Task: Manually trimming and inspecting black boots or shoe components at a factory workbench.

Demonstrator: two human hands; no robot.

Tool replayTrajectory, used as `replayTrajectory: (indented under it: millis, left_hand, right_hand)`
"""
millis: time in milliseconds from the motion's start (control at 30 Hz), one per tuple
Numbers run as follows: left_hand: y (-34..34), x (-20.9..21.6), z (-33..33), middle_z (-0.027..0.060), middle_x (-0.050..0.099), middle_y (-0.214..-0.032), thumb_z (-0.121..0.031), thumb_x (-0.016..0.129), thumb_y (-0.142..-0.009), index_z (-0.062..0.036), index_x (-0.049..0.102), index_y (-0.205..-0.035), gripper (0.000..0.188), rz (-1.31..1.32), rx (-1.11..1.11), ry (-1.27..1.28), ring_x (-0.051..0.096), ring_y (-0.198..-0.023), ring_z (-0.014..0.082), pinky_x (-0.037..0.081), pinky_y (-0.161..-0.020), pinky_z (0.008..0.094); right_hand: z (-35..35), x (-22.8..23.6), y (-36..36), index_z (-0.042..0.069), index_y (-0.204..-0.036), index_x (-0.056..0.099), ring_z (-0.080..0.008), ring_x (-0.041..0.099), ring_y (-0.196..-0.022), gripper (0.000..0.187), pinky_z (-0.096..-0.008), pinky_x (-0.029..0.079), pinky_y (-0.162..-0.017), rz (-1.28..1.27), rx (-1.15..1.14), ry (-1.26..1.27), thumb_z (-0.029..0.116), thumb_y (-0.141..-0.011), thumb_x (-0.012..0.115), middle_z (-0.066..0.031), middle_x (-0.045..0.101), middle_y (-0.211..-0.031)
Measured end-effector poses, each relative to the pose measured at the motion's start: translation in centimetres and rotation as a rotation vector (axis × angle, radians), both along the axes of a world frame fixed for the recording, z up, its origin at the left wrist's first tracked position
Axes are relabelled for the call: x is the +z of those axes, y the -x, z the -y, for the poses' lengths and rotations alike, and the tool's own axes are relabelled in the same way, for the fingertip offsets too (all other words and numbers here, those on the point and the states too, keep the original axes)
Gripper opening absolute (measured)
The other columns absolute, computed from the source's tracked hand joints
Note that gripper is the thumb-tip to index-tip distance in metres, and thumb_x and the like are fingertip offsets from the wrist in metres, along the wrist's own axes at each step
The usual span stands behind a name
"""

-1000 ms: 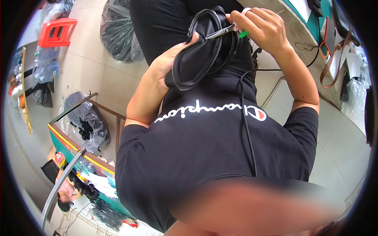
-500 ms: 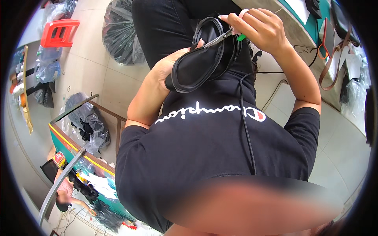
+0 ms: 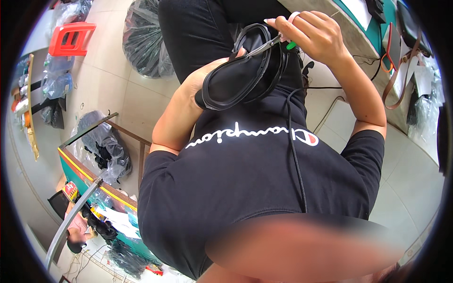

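My left hand (image 3: pixel 210 73) is wrapped round the left side of a black piece with corded edges (image 3: pixel 236 82), holding it up over my lap. The piece is rounded and looped, its kind unclear; most of my left fingers are hidden behind it. In my right hand (image 3: pixel 314 37), closed round the handles, is a pair of scissors (image 3: pixel 259 50) with metal blades and a bit of green by the grip. The blades point left and down across the black piece, their tips close to my left thumb.
Full plastic bags (image 3: pixel 148 42) stand on the tiled floor near a red stool (image 3: pixel 71 39). A worktable (image 3: pixel 365 33) lies at the upper right. At lower left, a person (image 3: pixel 78 233) sits by a green table with a yellow-striped edge (image 3: pixel 78 165).
The black piece has shifted slightly left and tilted, with my left hand round it. The scissors stay against it, nearly in place. The other person's arm has drawn back from the dark plastic.
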State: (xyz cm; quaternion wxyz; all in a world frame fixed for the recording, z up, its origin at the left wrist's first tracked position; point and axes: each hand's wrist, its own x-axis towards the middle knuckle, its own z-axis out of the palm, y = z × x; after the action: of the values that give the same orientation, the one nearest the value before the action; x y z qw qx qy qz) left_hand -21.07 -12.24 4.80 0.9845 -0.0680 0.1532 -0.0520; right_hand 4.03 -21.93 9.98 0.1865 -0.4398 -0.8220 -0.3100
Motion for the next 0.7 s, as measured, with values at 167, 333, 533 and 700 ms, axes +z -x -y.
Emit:
replayTrajectory:
  millis: [167,333,533,700]
  left_hand:
    - [0.0,0.2,-0.2,0.0218,0.063,-0.109,-0.017,0.044,-0.099,0.0091,0.053,-0.116,0.032,0.029,-0.005,0.030,0.067,-0.094,0.0259,0.057,-0.083,0.0341]
    - [-0.7,2.9,-0.1,0.0201,0.064,-0.106,-0.019,0.049,-0.097,0.0096,0.053,-0.116,0.035,0.110,0.009,0.064,0.067,-0.090,0.0215,0.058,-0.080,0.0316]
    - [-0.6,3.9,0.1,0.0151,0.066,-0.099,-0.022,0.051,-0.096,0.0078,0.055,-0.114,0.035,0.018,0.020,-0.113,0.068,-0.081,0.0182,0.059,-0.071,0.0265]
    - [-0.6,3.9,-0.1,0.0136,0.068,-0.095,-0.024,0.053,-0.095,0.0060,0.056,-0.113,0.035,0.032,-0.004,-0.171,0.068,-0.078,0.0172,0.059,-0.067,0.0254]
  right_hand:
    - [0.0,0.4,0.3,0.010,-0.102,0.067,-0.0119,0.060,-0.062,0.037,-0.0224,0.047,-0.056,-0.007,0.002,-0.005,0.021,-0.068,0.077,0.0005,0.059,-0.067]
    - [-0.1,0.4,0.4,0.011,-0.102,0.067,-0.0113,0.060,-0.063,0.036,-0.0224,0.047,-0.057,0.008,-0.032,-0.006,0.022,-0.069,0.076,0.0019,0.057,-0.066]
    - [-0.1,1.3,0.8,0.013,-0.100,0.066,-0.0101,0.058,-0.062,0.032,-0.0220,0.047,-0.058,0.050,-0.051,0.019,0.023,-0.070,0.075,0.0030,0.053,-0.063]
    - [-0.2,1.8,1.0,0.013,-0.098,0.064,-0.0089,0.057,-0.060,0.030,-0.0215,0.046,-0.057,0.081,-0.070,0.013,0.024,-0.072,0.075,0.0041,0.053,-0.063]
